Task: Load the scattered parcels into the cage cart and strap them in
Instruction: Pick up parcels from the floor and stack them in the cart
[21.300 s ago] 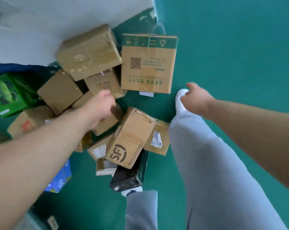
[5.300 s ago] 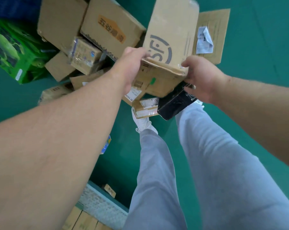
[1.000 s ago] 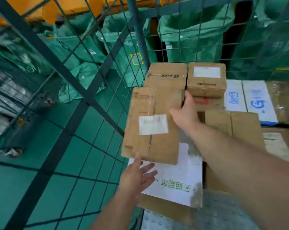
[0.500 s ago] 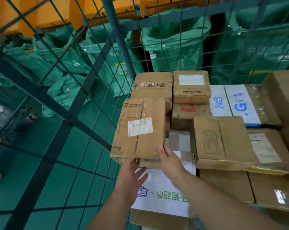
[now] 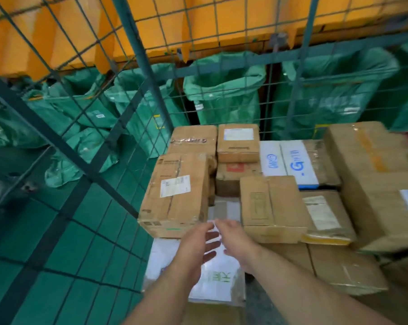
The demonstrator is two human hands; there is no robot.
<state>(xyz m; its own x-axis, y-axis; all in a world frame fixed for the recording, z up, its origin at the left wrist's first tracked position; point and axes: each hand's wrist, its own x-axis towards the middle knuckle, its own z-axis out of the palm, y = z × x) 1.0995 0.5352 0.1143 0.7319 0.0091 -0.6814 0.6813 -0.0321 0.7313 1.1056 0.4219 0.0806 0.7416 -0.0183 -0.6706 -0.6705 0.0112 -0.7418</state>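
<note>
Green sacks (image 5: 224, 95) hang behind the wire wall of the cage cart (image 5: 140, 57). The left hand (image 5: 193, 245), fingers spread, and the right hand (image 5: 235, 240), fingers blurred but straight, hold nothing and partly hide a white parcel (image 5: 215, 287); the labelled brown parcel (image 5: 177, 195) lies just beyond the fingertips.

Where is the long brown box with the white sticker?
Head view: the long brown box lies leftmost among the loaded parcels, beside the cage mesh.

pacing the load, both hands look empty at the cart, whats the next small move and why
Probably draw both hands back and turn for another parcel: the left hand and right hand are open and hold nothing, and the labelled cardboard box already lies flat on the white printed box beside the mesh wall of the cage cart.
</note>
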